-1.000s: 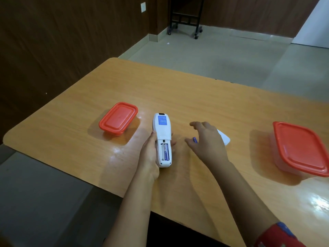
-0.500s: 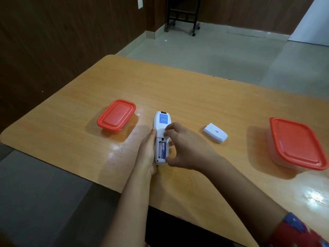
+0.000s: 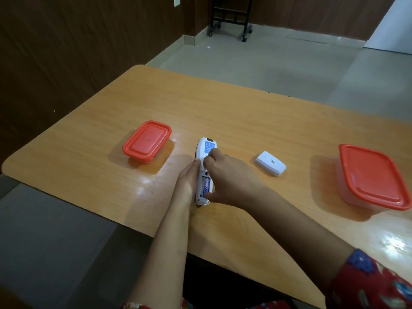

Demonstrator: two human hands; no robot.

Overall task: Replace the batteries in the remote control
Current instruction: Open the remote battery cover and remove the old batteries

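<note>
Both hands meet on the remote control [image 3: 206, 150]: the left hand [image 3: 186, 183] cups its side, while the right hand [image 3: 227, 175] curls over the open compartment, fingertips pinching a battery [image 3: 206, 185]. The battery cover [image 3: 270, 163] lies right of the remote, apart from it, and a red-lidded container [image 3: 147, 141] sits to its left.

table [image 3: 234, 112] | remote [image 3: 206, 150] | battery cover [image 3: 270, 163] | small red-lidded box [image 3: 147, 141] | large red-lidded box [image 3: 374, 175]

Two red-lidded containers [image 3: 147, 141] [image 3: 373, 176] — one remote [image 3: 206, 150], one battery cover [image 3: 270, 163].
</note>
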